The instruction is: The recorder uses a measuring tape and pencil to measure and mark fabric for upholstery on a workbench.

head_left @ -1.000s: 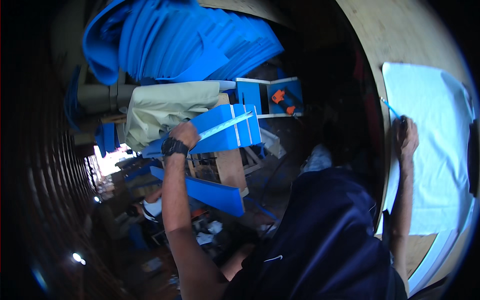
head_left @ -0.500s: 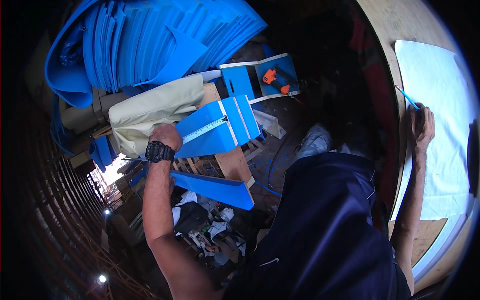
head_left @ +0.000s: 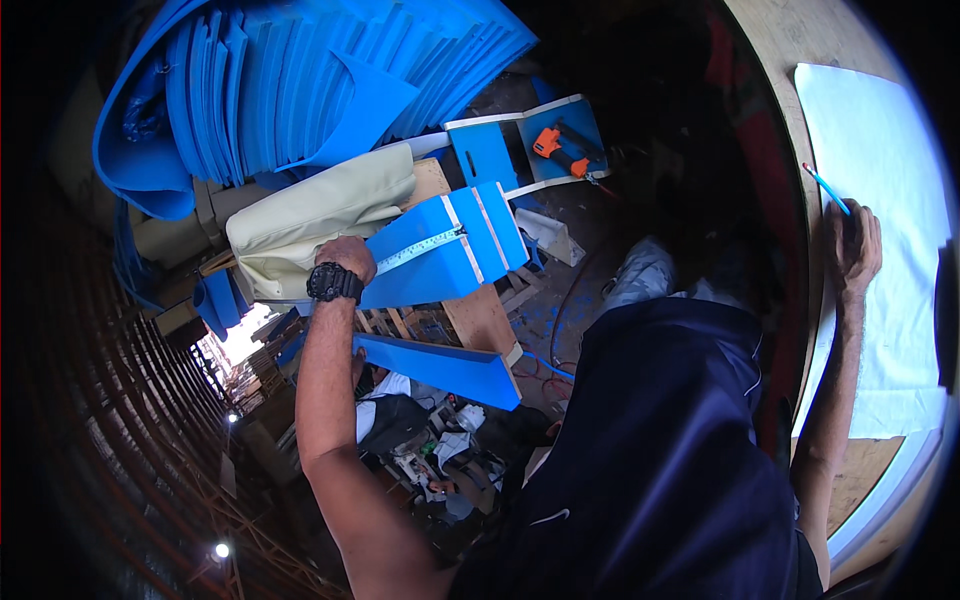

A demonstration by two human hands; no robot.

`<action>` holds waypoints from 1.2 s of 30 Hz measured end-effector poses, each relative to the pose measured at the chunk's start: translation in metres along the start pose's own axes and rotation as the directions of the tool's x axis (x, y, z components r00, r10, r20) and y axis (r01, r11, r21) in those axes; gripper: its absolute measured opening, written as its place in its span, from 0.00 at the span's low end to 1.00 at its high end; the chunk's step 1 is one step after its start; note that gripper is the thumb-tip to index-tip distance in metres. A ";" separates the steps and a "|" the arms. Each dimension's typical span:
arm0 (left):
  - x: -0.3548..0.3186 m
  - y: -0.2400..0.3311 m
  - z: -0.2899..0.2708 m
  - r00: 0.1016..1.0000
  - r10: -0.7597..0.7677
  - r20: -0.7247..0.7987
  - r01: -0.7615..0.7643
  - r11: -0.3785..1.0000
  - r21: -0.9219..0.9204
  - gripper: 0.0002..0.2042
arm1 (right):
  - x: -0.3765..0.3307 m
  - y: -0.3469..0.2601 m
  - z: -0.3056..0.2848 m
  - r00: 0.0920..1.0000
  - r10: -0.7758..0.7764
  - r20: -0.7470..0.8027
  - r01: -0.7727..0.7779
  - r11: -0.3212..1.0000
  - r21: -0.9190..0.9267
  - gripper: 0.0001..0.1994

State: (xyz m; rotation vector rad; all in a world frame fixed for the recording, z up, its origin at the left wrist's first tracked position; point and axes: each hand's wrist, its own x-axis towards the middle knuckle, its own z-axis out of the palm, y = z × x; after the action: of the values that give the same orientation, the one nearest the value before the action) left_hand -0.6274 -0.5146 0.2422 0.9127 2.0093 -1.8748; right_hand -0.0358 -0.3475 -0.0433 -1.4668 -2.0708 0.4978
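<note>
My left hand (head_left: 345, 257), with a black watch at its wrist, is closed at the near end of a pulled-out tape measure (head_left: 418, 247). The white blade lies across the top of a blue foam-covered block (head_left: 420, 288), and its metal tip sits near the pale strips at the block's right end. The tape's case is hidden by the fingers. Far to the right, my right hand (head_left: 858, 248) is closed around a light blue pencil (head_left: 826, 189). That hand rests on a large white sheet (head_left: 890, 130), its pencil pointing up and left.
The sheet lies on a wooden tabletop (head_left: 790, 45). A cream padded cover (head_left: 310, 205) lies beside the block, below stacked blue foam sheets (head_left: 300, 80). An orange-and-black power tool (head_left: 560, 152) sits on a blue-and-white frame. A long blue panel (head_left: 440, 370) stands nearer me.
The whole view has shifted slightly, moving the scene a little to the right. Both hands keep their holds on the tape measure and the pencil.
</note>
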 end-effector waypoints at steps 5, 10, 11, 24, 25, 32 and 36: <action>-0.002 0.002 0.004 1.000 -0.015 -0.020 0.015 1.000 -0.001 0.14 | -0.001 0.002 0.000 1.000 0.002 -0.001 -0.002 1.000 0.004 0.06; 0.000 0.001 0.005 1.000 -0.011 0.002 0.011 1.000 0.014 0.14 | -0.001 0.004 0.002 1.000 -0.020 -0.012 0.020 1.000 -0.002 0.07; 0.001 0.001 0.005 1.000 -0.016 -0.011 0.016 1.000 0.022 0.14 | -0.001 0.004 0.002 0.999 -0.035 -0.020 0.035 0.999 -0.001 0.07; -0.004 -0.001 0.007 1.000 0.004 -0.014 -0.004 1.000 0.000 0.14 | -0.003 0.007 0.000 0.999 0.012 0.031 -0.011 0.999 -0.038 0.08; -0.004 -0.001 0.007 1.000 0.006 -0.023 -0.006 1.000 -0.001 0.14 | -0.001 0.002 -0.001 1.000 0.017 0.021 -0.016 0.999 -0.033 0.07; -0.011 0.001 0.007 0.997 -0.004 -0.077 0.003 1.000 -0.014 0.12 | -0.005 -0.156 0.056 0.926 -0.063 0.372 -0.155 0.835 0.529 0.10; -0.014 0.003 0.008 0.995 0.004 -0.101 -0.004 1.000 -0.006 0.11 | -0.014 -0.291 0.168 0.460 -0.468 0.755 -0.260 0.741 0.619 0.17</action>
State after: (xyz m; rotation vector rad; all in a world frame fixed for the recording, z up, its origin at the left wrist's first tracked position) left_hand -0.6164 -0.5261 0.2463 1.0283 2.0671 -1.8547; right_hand -0.3520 -0.4562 -0.0073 -0.5592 -2.2046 2.1043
